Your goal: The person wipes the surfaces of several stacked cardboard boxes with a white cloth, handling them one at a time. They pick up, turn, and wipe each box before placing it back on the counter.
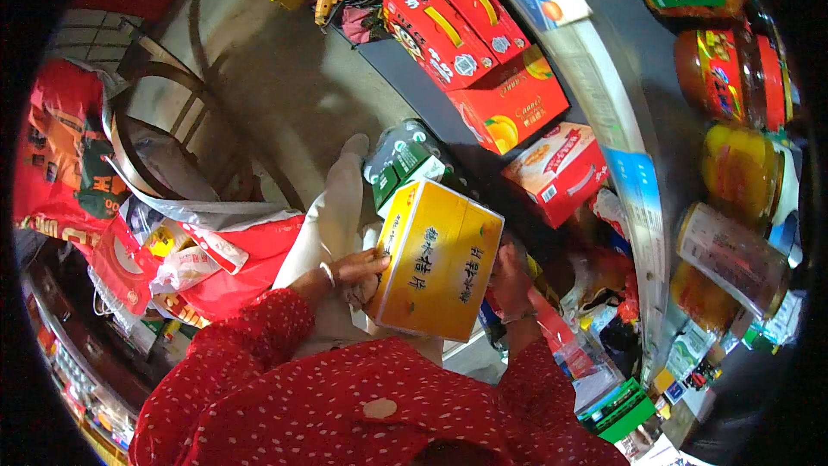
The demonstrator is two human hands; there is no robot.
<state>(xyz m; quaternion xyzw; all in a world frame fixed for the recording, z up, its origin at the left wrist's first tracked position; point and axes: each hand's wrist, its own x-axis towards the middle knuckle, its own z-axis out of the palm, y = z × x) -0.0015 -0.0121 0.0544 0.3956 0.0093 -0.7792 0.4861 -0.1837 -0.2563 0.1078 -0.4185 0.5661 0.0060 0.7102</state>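
A yellow cardboard carton [446, 265] with printed lettering is held in front of my body, tilted, above my lap. My left hand [362, 272] grips its left side, the fingers lying against the side panel. At the opposite side, my right hand [511, 278] holds the carton's right edge; part of that hand is hidden behind the box. Just beyond the carton's far edge is a shrink-wrapped pack of bottles [404, 158] with a green-and-white label.
Red milk cartons [456, 22] with yellow handles stand near an orange-pictured red carton [517, 103] and a smaller red box [556, 171]. Glass jars [740, 168] line the shelf at right. To the left, an open red bag [246, 252] holds packets beside a curved metal frame [155, 71].
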